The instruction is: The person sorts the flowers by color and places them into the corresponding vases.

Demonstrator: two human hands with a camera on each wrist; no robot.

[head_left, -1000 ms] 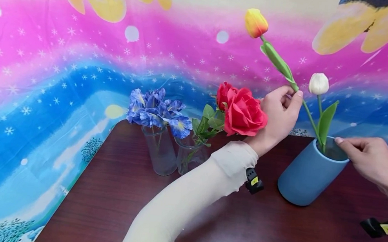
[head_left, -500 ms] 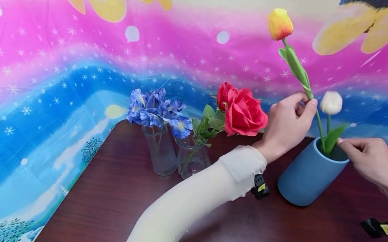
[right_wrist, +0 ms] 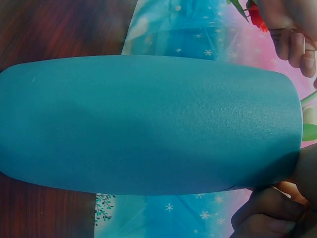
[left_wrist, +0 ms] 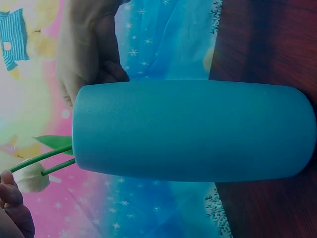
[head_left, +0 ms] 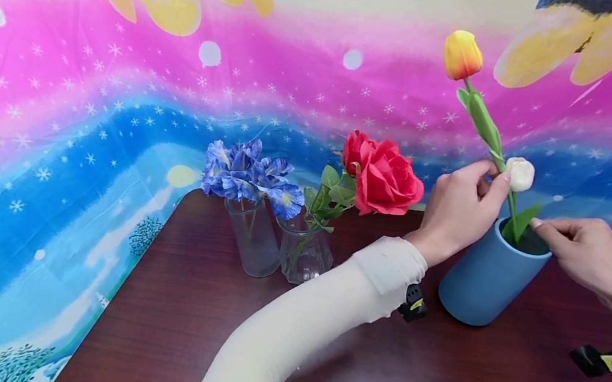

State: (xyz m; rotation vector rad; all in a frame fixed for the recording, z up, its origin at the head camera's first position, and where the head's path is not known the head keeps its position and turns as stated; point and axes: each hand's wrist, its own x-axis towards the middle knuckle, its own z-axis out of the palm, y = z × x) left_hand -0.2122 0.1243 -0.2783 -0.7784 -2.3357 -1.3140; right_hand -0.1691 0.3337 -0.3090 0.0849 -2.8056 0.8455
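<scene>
In the head view my left hand (head_left: 463, 207) pinches the green stem of a yellow-orange tulip (head_left: 463, 55) above the mouth of a blue vase (head_left: 489, 285). The stem's lower part runs into the vase. A white tulip (head_left: 520, 174) with a green leaf stands in the same vase, its bloom close beside my left fingertips. With thumb and fingers, my right hand (head_left: 591, 252) grips the vase's right rim. The left wrist view shows the vase (left_wrist: 193, 131) from its side, with both stems entering its mouth. The stem ends inside are hidden.
Left of the vase, a glass vase (head_left: 307, 259) holds red roses (head_left: 386, 177), partly behind my left sleeve. Another glass vase (head_left: 252, 244) with blue flowers (head_left: 246, 172) stands farther left. A printed cloth (head_left: 295, 78) hangs behind the dark wooden table (head_left: 169, 320).
My left hand has moved right and then down with the yellow-orange tulip. The white tulip has shifted right and sunk lower in the vase. My right hand has stayed on the rim.
</scene>
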